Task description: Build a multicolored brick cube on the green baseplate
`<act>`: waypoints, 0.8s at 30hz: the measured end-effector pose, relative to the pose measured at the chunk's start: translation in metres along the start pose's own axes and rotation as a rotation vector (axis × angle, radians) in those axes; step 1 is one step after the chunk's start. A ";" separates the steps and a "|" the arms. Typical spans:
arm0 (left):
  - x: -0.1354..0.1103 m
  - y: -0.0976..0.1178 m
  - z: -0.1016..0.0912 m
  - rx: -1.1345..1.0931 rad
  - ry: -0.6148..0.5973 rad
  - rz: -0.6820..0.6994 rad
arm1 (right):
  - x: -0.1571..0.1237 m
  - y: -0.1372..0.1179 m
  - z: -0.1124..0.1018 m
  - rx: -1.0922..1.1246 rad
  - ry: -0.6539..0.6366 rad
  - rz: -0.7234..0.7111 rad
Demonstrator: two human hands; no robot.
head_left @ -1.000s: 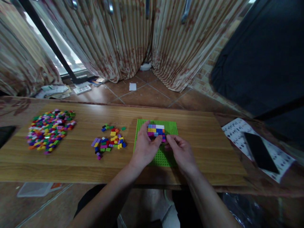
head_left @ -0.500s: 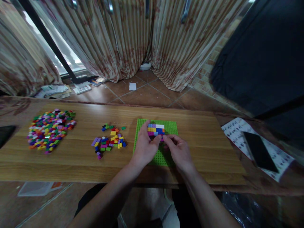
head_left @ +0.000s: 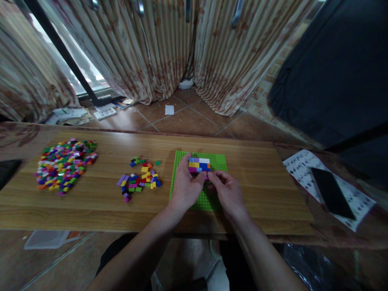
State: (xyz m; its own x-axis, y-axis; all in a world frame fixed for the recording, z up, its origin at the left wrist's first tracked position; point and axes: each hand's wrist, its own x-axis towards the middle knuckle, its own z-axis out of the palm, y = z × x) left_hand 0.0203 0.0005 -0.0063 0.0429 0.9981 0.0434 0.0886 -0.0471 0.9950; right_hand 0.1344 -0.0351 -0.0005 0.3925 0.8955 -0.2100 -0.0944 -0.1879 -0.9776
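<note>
Both hands met at a flat block of small plastic bricks. The left hand curled around its left side, forefinger on the far corner and thumb at the near edge, gripping it. The right hand had thumb and forefinger pinched shut against the near edge; whether a loose brick sat between them could not be told. The block showed yellow, white, blue, orange, purple and magenta patches in tight rows. It sat on the far half of a bright green studded baseplate lying flat on the wooden desk, with a small scatter of loose coloured bricks to the left.
</note>
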 end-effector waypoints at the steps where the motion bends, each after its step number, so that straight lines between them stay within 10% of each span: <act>1: -0.001 0.000 0.000 -0.001 0.004 0.005 | 0.000 0.000 0.000 0.007 0.001 -0.002; 24: 0.010 -0.012 -0.011 -0.233 -0.031 -0.070 | 0.004 0.008 -0.007 0.015 0.040 -0.004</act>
State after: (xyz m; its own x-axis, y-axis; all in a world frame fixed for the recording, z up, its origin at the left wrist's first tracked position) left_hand 0.0087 0.0117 -0.0170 0.0757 0.9968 -0.0254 -0.1392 0.0358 0.9896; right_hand 0.1414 -0.0357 -0.0095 0.4287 0.8794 -0.2070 -0.1061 -0.1786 -0.9782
